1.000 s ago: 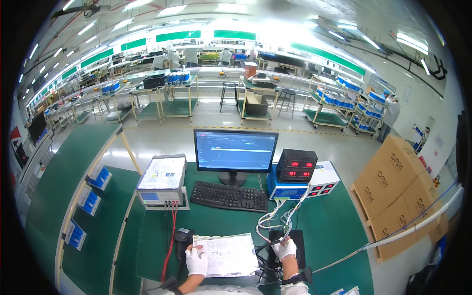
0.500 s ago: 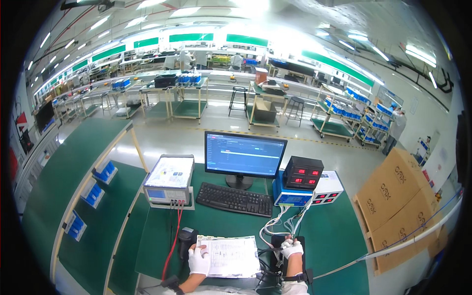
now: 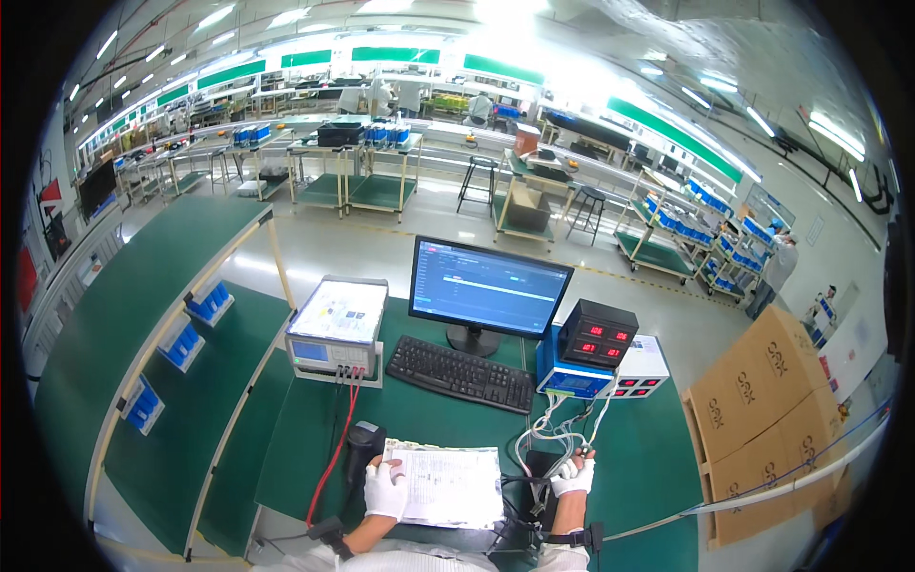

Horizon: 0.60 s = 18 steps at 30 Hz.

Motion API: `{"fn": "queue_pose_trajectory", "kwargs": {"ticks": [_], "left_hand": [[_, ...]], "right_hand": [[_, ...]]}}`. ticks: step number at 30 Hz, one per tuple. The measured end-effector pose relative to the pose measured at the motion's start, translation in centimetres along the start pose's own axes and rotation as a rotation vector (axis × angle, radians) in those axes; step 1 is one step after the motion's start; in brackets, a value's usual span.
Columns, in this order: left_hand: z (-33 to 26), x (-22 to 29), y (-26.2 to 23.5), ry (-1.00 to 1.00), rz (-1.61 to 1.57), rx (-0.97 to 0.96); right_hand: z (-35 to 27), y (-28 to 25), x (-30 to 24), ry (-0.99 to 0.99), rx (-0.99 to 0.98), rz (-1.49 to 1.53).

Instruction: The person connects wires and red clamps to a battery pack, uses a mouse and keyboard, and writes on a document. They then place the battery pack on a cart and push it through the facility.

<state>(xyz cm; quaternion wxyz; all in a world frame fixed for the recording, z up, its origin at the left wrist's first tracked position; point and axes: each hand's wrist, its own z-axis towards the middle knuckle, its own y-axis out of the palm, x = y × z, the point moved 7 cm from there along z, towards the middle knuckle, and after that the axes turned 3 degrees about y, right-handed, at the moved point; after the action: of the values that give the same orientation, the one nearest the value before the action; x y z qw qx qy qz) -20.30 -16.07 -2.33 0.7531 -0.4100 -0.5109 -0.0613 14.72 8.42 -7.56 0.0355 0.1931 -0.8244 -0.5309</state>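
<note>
My left hand [image 3: 385, 489], in a white glove, rests flat on the left edge of a printed paper sheet [image 3: 448, 484] lying on the green bench mat. A black handheld scanner [image 3: 363, 445] stands just left of that hand. My right hand [image 3: 573, 475], also gloved, is closed around a bundle of white and grey cables [image 3: 558, 437] that run up to the blue power unit [image 3: 571, 374]. A dark fixture under the right hand is mostly hidden.
A black keyboard [image 3: 461, 372] and monitor [image 3: 487, 287] sit ahead. A white test instrument [image 3: 336, 323] with red leads stands at left, a black meter with red digits [image 3: 598, 334] at right. Cardboard boxes [image 3: 765, 400] stack to the right. Shelves with blue bins [image 3: 181, 340] run along the left.
The view has tilted down and drawn closer to the bench. Both hands stay in nearly the same places on the paper and the cables.
</note>
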Motion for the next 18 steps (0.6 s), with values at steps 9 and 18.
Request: {"fn": "queue_pose_trajectory", "kwargs": {"ticks": [9, 18], "left_hand": [[0.0, 0.4, -0.3, 0.002, -0.001, -0.009], [0.2, 0.6, -0.3, 0.037, 0.025, 0.004]], "right_hand": [[-3.4, -2.4, 0.2, -0.045, 0.159, -0.342], [-8.8, -9.1, -0.6, -0.305, 0.423, -1.758]]}}
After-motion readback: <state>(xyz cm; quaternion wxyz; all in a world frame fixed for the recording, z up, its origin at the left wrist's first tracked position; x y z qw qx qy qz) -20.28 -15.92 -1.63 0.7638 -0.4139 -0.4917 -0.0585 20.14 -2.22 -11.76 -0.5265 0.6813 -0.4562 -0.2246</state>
